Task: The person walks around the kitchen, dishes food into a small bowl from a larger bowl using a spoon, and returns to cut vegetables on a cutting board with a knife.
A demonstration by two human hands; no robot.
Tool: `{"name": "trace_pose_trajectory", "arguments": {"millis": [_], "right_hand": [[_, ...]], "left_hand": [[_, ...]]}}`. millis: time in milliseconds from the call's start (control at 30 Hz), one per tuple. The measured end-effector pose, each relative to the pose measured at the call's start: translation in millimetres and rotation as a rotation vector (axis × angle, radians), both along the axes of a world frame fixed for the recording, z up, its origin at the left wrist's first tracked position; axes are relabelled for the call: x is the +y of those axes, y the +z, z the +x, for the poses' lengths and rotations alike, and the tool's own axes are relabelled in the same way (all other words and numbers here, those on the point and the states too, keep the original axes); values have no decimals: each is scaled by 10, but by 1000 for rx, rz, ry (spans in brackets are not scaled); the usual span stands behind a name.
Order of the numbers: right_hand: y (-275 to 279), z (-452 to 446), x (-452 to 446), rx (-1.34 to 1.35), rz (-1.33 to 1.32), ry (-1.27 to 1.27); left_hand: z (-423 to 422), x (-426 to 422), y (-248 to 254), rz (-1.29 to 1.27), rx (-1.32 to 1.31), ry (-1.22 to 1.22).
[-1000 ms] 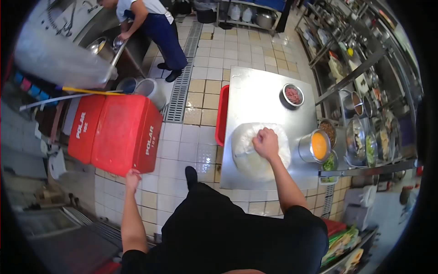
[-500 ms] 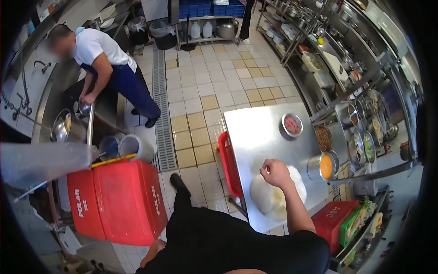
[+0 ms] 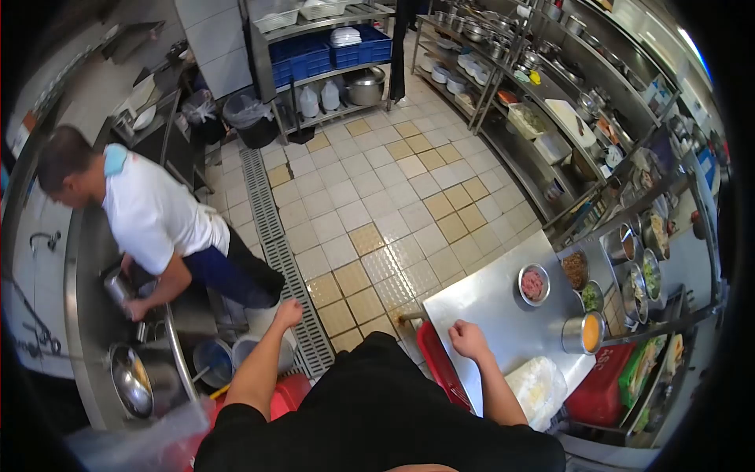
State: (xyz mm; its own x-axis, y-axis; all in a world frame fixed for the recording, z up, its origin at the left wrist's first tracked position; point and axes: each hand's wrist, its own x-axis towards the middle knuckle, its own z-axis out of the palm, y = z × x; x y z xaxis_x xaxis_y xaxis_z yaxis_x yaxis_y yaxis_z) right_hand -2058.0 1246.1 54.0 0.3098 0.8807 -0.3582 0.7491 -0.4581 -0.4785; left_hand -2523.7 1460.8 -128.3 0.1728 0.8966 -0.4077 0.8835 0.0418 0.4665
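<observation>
My left hand point(image 3: 289, 313) hangs beside the floor drain, its fingers curled in with nothing showing in them. Loosely fisted, my right hand point(image 3: 469, 340) hovers over the left side of the steel table point(image 3: 472, 303) and appears to hold nothing. Near my right forearm lies a white plastic bag point(image 3: 536, 391) with pale contents. Farther along the table is a metal bowl of pink raw meat point(image 3: 534, 285). At its right edge sits a metal pot of orange liquid point(image 3: 586, 333), beside bowls of brown point(image 3: 575, 269) and green point(image 3: 591, 296) food.
At the sink counter on the left, a co-worker point(image 3: 161, 212) in a white shirt handles a metal pot point(image 3: 119, 289). Red cooler boxes point(image 3: 289, 395) and buckets point(image 3: 214, 360) stand near my left arm. A floor drain point(image 3: 263, 208) crosses the tiles; shelves point(image 3: 550, 169) line the right.
My view has shifted forward. My right hand has moved off the white bag toward the table's left side, and my left hand has risen into view. The co-worker has turned farther toward the sink.
</observation>
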Motion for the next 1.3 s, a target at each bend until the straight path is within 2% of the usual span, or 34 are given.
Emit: {"name": "trace_pose_trajectory", "arguments": {"millis": [100, 167, 267, 333, 400, 467, 500, 533, 567, 667, 733, 833, 900, 933, 967, 1000, 1033, 1067, 1133, 1167, 1200, 1233, 1267, 1300], "right_hand": [[-85, 227, 407, 8, 86, -230], [-270, 478, 763, 14, 133, -340], [-548, 903, 1447, -10, 205, -446], [-642, 1141, 1982, 74, 204, -515], [-622, 1338, 2630, 101, 269, -469], [-629, 1490, 3312, 93, 329, -399], [-628, 1550, 3684, 71, 355, -348], [-582, 1576, 4063, 162, 409, -336], [-511, 1602, 4456, 254, 463, -321], [-157, 1728, 5616, 355, 321, -310], [-146, 1925, 6371, 383, 213, -323], [-970, 2401, 7273, 283, 300, -317], [-1431, 2712, 7497, 121, 73, -226], [-1943, 2909, 7448, 6, 4, -153], [-2852, 3202, 7272, -21, -246, -38], [-2807, 3307, 7134, 1, -428, 51], [-3875, 3567, 6880, 271, -778, 91], [-3787, 3631, 6715, 241, -743, -72], [-3308, 3704, 6381, 165, -685, -380], [-3306, 3778, 6275, 128, -688, -405], [-3349, 3866, 6193, 89, -687, -428], [-3423, 3973, 6160, 223, -799, -641], [-3513, 4128, 6210, 359, -901, -854], [-3602, 4351, 6345, 373, -811, -769]], "left_hand": [[809, 1224, 492, -19, -157, -119], [1240, 1934, 577, -52, -213, -203], [1666, 2691, 675, -87, -156, -227], [1657, 3084, 425, -66, 37, -348], [1445, 3377, 103, -121, 134, -467], [1274, 3629, 6, -284, 217, -519], [1194, 3742, -117, -287, 258, -500], [1036, 3838, -283, -295, 298, -477], [692, 3933, -624, -354, 316, -673], [785, 4295, -605, -505, 553, -1169], [824, 4557, -832, -585, 532, -1180], [933, 5212, -1127, -130, 79, -1488], [1363, 5932, -1091, -251, 180, -1328], [1705, 6283, -1083, -309, 227, -1253], [2055, 6625, -1059, -370, 272, -1188], [2362, 7021, -1048, -428, 317, -1130], [2677, 7532, -1100, -301, 387, -1213], [3005, 8045, -1222, -171, 453, -1293], [3654, 9018, -991, -208, 195, -780], [4082, 9372, -686, -208, 54, -472], [4416, 9818, -686, -125, 18, -455], [4768, 10237, -666, -39, -19, -435], [5185, 10575, -376, -132, -90, -325], [5608, 10848, -67, -222, -162, -213]]}}
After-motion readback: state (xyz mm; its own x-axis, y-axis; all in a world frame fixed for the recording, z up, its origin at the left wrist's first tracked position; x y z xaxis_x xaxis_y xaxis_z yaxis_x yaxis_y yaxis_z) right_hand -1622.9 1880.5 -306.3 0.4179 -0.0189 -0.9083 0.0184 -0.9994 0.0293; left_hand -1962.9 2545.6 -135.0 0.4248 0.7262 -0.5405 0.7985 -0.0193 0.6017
